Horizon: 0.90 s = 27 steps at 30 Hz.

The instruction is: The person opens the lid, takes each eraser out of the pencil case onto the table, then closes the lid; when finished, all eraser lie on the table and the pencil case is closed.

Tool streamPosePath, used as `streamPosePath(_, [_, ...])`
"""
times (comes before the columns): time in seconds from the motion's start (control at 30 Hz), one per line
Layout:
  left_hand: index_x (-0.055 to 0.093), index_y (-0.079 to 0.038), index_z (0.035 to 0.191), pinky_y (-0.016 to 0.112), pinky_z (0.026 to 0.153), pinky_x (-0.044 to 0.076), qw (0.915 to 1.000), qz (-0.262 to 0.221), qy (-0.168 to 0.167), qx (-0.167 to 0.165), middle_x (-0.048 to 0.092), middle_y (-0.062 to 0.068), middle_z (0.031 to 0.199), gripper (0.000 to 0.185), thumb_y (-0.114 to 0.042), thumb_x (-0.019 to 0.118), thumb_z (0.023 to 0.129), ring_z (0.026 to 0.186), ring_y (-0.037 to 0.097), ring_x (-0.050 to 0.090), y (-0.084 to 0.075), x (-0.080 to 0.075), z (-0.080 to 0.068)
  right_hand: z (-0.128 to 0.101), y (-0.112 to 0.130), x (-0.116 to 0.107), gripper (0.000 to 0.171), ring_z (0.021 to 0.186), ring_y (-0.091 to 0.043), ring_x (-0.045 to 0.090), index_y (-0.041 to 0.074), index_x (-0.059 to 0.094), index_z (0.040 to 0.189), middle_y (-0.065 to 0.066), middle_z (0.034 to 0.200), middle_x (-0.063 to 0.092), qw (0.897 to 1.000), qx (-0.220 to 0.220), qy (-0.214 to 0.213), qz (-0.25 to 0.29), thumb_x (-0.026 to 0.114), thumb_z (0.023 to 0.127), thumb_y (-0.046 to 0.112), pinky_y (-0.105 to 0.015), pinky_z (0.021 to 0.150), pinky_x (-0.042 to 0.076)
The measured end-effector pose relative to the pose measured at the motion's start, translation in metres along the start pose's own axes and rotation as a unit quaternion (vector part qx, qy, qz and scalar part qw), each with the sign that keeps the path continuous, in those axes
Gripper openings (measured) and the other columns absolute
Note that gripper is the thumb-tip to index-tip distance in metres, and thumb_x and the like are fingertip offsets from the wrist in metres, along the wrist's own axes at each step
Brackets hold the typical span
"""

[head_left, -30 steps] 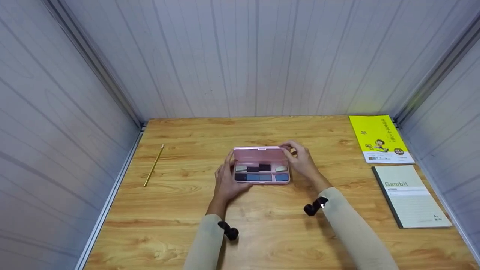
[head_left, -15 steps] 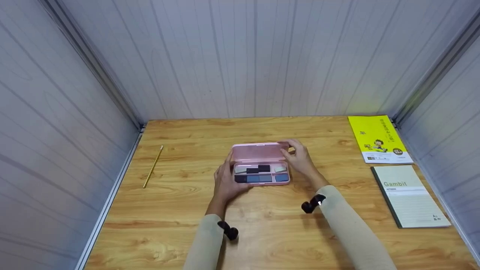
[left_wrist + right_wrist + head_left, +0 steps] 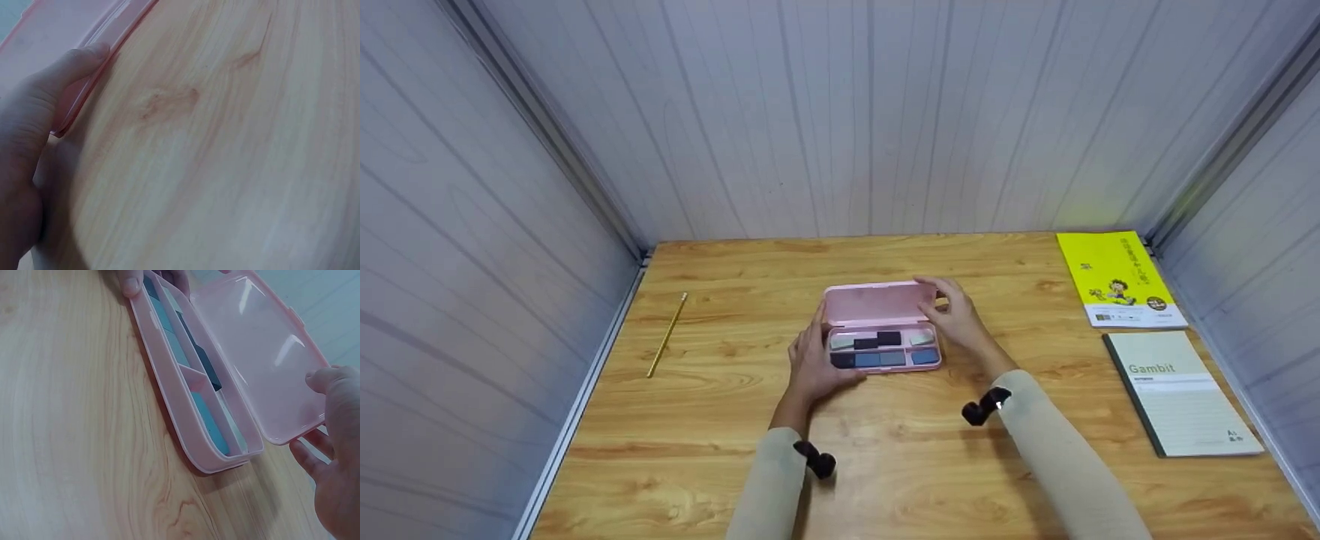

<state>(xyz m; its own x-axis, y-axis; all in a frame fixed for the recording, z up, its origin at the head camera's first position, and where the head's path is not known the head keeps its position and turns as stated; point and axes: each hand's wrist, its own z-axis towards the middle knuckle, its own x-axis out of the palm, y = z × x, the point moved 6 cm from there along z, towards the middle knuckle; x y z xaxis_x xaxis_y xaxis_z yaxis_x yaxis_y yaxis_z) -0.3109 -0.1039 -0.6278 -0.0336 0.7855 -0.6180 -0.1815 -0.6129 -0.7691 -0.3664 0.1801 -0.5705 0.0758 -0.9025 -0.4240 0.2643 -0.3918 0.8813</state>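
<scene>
A pink plastic case (image 3: 885,358) lies at the middle of the wooden table (image 3: 720,420), its clear pink lid (image 3: 874,304) raised toward the back. Inside are blue, black and pale blocks (image 3: 877,358) in compartments. My left hand (image 3: 810,360) grips the case's left end, thumb (image 3: 132,284) on the front corner. My right hand (image 3: 956,319) pinches the lid's right edge. The right wrist view shows the case (image 3: 185,410), the lid (image 3: 259,360) and my right hand (image 3: 337,439) beside it. The left wrist view shows my left hand (image 3: 28,140) against the case (image 3: 95,39).
A yellow pencil (image 3: 667,334) lies at the left of the table. A yellow book (image 3: 1117,277) sits at the back right, with a "Gambit" notebook (image 3: 1181,390) in front of it. Grey panel walls (image 3: 840,112) close in three sides.
The lid has swung farther up and back under my right hand. My left hand has stayed on the case's left end.
</scene>
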Motion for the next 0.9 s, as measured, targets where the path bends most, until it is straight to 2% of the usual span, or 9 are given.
streamPosePath(0.13, [0.013, -0.02, 0.181, 0.068, 0.13, 0.024, 0.9999, -0.009, 0.002, 0.01, 0.066, 0.015, 0.151, 0.156, -0.043, 0.109, 0.061, 0.148, 0.041, 0.052, 0.001, 0.0, 0.0, -0.002, 0.001, 0.0, 0.052, 0.139, -0.043, 0.058, 0.001, 0.065, 0.154, -0.029, 0.152, 0.057, 1.0, -0.005, -0.001, 0.004, 0.075, 0.103, 0.0, -0.057, 0.11, 0.062])
streamPosePath(0.43, [0.012, -0.024, 0.182, 0.067, 0.132, 0.024, 0.9999, -0.003, 0.013, -0.01, 0.066, 0.014, 0.155, 0.157, -0.044, 0.11, 0.062, 0.154, 0.039, 0.052, -0.001, -0.002, 0.002, -0.007, -0.001, -0.007, 0.055, 0.135, -0.042, 0.061, 0.002, 0.061, 0.159, -0.028, 0.149, 0.059, 1.0, -0.015, 0.01, 0.007, 0.073, 0.105, 0.0, -0.051, 0.11, 0.063])
streamPosePath(0.7, [0.01, -0.026, 0.183, 0.067, 0.133, 0.024, 0.9992, 0.009, 0.025, -0.03, 0.064, 0.012, 0.155, 0.156, -0.043, 0.11, 0.064, 0.152, 0.037, 0.051, -0.002, -0.002, 0.003, -0.017, -0.01, -0.022, 0.054, 0.137, -0.049, 0.062, 0.0, 0.06, 0.159, -0.028, 0.158, 0.058, 1.0, -0.013, -0.003, 0.012, 0.073, 0.106, -0.001, -0.06, 0.113, 0.059])
streamPosePath(0.83, [0.01, -0.026, 0.183, 0.066, 0.135, 0.025, 0.9989, 0.011, 0.032, -0.033, 0.064, 0.013, 0.154, 0.155, -0.042, 0.11, 0.066, 0.153, 0.036, 0.05, -0.002, -0.003, 0.006, -0.021, -0.011, -0.025, 0.055, 0.135, -0.05, 0.063, -0.001, 0.061, 0.157, -0.029, 0.154, 0.06, 1.0, -0.02, -0.005, 0.003, 0.075, 0.104, -0.001, -0.064, 0.112, 0.059])
streamPosePath(0.9, [0.01, -0.027, 0.183, 0.065, 0.136, 0.026, 0.9987, 0.014, 0.035, -0.034, 0.063, 0.012, 0.154, 0.155, -0.042, 0.11, 0.066, 0.155, 0.036, 0.049, -0.003, -0.004, 0.007, -0.024, -0.01, -0.026, 0.054, 0.134, -0.05, 0.064, -0.001, 0.062, 0.156, -0.03, 0.15, 0.062, 1.0, -0.023, -0.005, -0.008, 0.076, 0.104, -0.001, -0.063, 0.11, 0.061])
